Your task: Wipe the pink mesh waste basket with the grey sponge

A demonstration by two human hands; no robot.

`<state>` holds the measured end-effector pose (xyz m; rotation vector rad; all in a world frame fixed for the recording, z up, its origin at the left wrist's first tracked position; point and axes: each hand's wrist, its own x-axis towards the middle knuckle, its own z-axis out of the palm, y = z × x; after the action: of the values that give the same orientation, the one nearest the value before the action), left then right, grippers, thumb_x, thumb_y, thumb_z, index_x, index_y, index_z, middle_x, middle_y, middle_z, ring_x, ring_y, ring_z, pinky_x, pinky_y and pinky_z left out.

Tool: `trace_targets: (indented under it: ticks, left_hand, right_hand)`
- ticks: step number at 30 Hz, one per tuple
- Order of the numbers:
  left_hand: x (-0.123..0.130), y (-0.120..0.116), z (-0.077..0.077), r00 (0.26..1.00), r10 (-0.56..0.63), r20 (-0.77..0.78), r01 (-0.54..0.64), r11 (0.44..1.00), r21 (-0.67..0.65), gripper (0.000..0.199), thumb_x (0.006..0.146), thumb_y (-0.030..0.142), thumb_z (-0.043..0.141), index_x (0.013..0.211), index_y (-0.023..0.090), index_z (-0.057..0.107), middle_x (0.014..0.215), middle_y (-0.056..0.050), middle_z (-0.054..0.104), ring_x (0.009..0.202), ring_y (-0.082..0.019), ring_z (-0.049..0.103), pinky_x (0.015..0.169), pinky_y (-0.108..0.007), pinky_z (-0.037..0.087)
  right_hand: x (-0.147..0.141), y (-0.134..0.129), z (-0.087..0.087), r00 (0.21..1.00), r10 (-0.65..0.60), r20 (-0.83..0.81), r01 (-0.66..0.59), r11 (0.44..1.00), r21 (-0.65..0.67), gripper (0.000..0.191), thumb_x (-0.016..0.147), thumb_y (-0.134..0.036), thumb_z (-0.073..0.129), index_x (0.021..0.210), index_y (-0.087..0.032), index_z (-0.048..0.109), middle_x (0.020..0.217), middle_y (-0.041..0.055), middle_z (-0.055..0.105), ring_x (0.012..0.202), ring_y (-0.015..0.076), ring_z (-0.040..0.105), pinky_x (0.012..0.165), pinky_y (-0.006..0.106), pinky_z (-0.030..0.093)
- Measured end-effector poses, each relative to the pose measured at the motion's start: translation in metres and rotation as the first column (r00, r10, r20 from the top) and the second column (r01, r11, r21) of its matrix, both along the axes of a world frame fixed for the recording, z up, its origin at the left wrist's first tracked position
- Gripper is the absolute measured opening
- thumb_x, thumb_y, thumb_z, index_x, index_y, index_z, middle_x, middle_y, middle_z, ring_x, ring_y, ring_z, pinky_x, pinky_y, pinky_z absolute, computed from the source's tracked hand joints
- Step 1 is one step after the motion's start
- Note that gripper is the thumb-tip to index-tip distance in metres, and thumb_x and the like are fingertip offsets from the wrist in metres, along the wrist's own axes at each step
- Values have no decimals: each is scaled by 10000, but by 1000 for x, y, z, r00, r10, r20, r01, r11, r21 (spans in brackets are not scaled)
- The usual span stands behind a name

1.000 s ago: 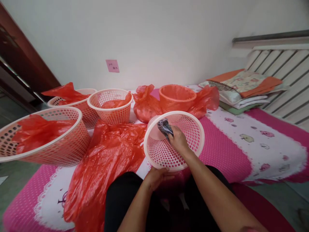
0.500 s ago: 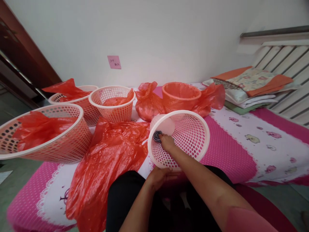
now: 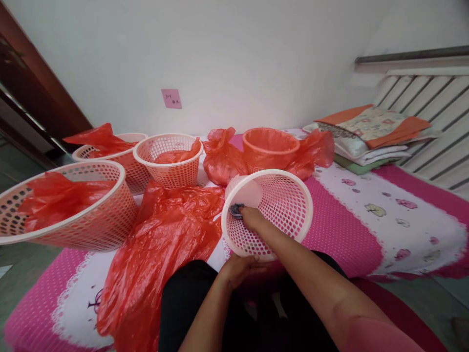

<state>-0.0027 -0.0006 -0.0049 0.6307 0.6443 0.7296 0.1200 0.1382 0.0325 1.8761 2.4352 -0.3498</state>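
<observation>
The pink mesh basket [image 3: 274,203] sits right in front of you, tilted so its mouth faces you, at the near edge of the patterned cover [image 3: 344,234] and just above your knees. Your right grip [image 3: 245,216] reaches inside, closed around a dark cloth [image 3: 235,211] (only a crumpled bit shows) near the basket's left inner wall, close to its base. Your left grip [image 3: 240,270] holds the lower rim from beneath, fingers stretched along it. Just left of the basket, a red plastic bag [image 3: 164,230] lies spread and wrinkled. Beyond it you have three upright baskets [image 3: 176,173] with red plastic inside, and behind yours a basket wrapped in red plastic [image 3: 271,155], bunched on both sides. Folded textiles [image 3: 377,129] lie stacked at far right, near a white slatted railing [image 3: 428,122].
</observation>
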Motion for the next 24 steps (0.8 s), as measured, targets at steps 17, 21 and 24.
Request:
trace_targets:
  ticks: [17,21,24]
  left_hand:
    - [-1,-3,5,998,-47,-31,50,994,95,464,700,281,851,1133,181,719,1143,-154,780,1085,-353,731,1016,-510,507]
    - [-3,-4,15,996,-67,-52,72,993,94,471,710,265,831,1153,157,710,1127,-163,781,1087,-346,730,1011,-492,508]
    - [-3,-4,18,993,-84,-77,91,991,99,492,719,245,815,1187,153,693,1109,-162,785,1093,-343,727,1009,-490,505]
  right_hand:
    - [18,-66,35,996,23,-84,-24,1000,-13,343,845,-92,496,1093,-200,707,1071,115,774,963,285,723,755,299,450]
    - [23,-81,39,993,27,-117,-29,999,-21,322,831,-108,504,1074,-206,692,1068,98,770,939,267,719,728,281,428]
    - [27,-91,44,987,26,-160,-31,999,-28,316,822,-118,509,1073,-197,684,1064,104,767,943,267,717,741,283,430]
